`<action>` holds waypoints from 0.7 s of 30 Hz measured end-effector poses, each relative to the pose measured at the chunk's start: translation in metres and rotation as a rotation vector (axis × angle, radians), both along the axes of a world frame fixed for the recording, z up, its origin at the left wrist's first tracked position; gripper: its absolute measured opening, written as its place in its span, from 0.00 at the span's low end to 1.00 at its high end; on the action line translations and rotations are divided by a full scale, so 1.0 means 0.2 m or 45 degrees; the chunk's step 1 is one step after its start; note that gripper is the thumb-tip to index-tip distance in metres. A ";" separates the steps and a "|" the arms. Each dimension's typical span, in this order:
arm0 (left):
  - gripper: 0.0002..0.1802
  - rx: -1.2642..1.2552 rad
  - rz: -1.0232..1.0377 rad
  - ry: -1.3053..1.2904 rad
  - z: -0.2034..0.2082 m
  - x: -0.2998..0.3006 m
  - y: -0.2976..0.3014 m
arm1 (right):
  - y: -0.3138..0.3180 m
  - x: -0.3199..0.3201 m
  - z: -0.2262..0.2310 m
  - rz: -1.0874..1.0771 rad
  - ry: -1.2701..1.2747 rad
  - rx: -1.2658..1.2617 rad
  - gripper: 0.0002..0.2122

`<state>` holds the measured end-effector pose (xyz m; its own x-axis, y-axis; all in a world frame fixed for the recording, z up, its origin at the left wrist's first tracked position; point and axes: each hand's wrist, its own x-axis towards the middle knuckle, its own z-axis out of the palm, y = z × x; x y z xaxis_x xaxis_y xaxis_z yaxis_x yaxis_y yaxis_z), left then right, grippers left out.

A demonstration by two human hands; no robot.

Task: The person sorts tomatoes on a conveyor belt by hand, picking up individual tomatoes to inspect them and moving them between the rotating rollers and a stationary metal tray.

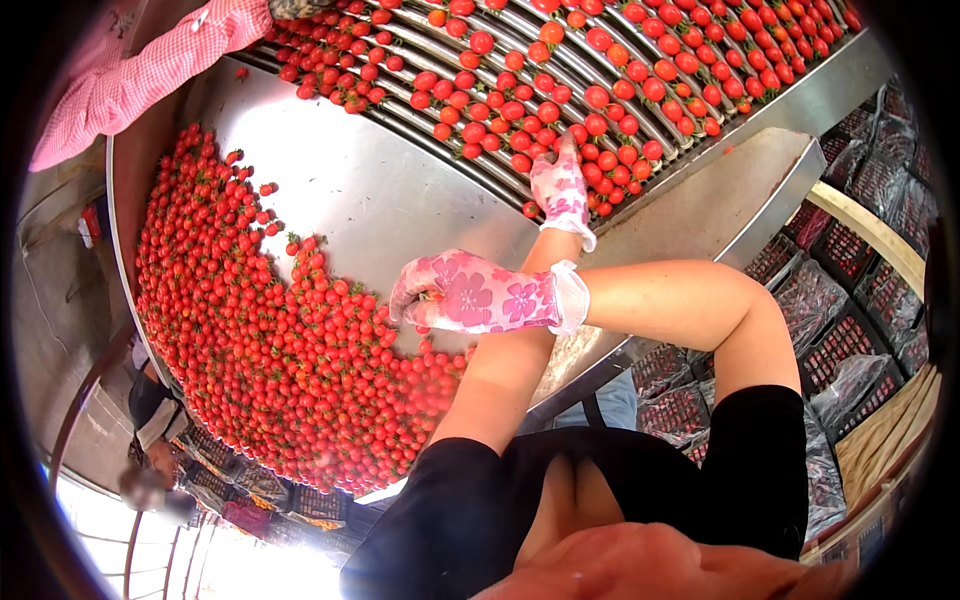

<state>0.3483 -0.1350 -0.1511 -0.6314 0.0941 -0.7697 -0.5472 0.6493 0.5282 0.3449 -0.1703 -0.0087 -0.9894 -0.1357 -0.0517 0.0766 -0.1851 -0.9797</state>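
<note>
Pink, flower-patterned gloves (520,303) cover both my grips, and my arms cross near the middle of the view, the right one over the left. My left grip (561,185) sits at 1 o'clock, its fingers in among the red tomatoes (596,124) on the rollers (490,180). The fingertips are partly hidden there, so I cannot tell whether it is grasping one. My right grip (460,290) is close to the centre, pointing toward 9 o'clock, fingers curled in toward the thumb. A speck of reddish orange shows between them, but I cannot tell whether that is a tomato I am holding.

The rollers stretch from 11 to 2 o'clock, with tomatoes scattered along them. Beside them spreads a steel desk (350,190), shiny where its bare metal shows toward 10 o'clock. A thick heap of tomatoes (300,380) curves round it from 10 to 7 o'clock, its inner edge near my right grip.

At 2 o'clock a metal chute (690,200) runs alongside the rollers. Dark crates (840,350), some draped in clear plastic, stand at 3 o'clock. At 10 o'clock a co-worker's pink checked sleeve (150,85) reaches toward the rollers, a mottled glove (298,8) at its end.
</note>
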 end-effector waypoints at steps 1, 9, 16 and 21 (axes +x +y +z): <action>0.37 0.012 0.095 0.018 0.00 0.02 0.02 | 0.00 -0.01 0.01 -0.014 -0.001 -0.009 0.09; 0.23 0.400 0.438 -0.299 0.07 0.01 0.01 | 0.00 -0.09 0.01 -0.372 -0.170 -0.265 0.09; 0.14 0.565 0.570 0.023 0.36 -0.44 -0.46 | 0.05 -0.13 0.02 -0.742 -0.475 -0.780 0.10; 0.11 0.412 0.154 0.936 0.83 -0.56 -0.59 | 0.06 -0.18 0.08 -0.870 -0.799 -1.204 0.22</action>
<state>0.2369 -0.2540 0.0148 -0.9851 0.1394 -0.1004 -0.0437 0.3616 0.9313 0.3091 -0.1588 0.0072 -0.7156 0.1405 -0.6842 0.0855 -0.9546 -0.2854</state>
